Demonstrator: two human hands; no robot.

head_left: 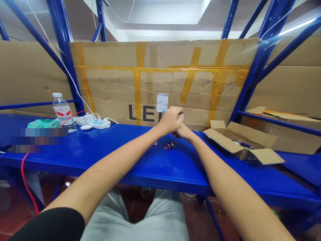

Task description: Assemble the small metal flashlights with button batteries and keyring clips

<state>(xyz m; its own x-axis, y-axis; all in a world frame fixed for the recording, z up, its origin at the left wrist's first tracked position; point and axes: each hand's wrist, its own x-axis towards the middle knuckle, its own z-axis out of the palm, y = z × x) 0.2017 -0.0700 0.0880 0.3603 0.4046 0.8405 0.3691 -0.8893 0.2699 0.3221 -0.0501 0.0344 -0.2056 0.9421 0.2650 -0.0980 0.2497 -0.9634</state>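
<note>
Carabiners (169,146): small, red, silver, dark; clustered nearer than the hands
Left hand (172,119): curled, left of right hand (185,132), touching
Grip: either hand's hold cannot be told

Both arms (117,157) stretch forward, the left hand (172,117) partly hiding the right hand (184,130).

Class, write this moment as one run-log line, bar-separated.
left hand: against right hand | held item: unclear | small clips: on blue table | open carton: table's right side
</note>
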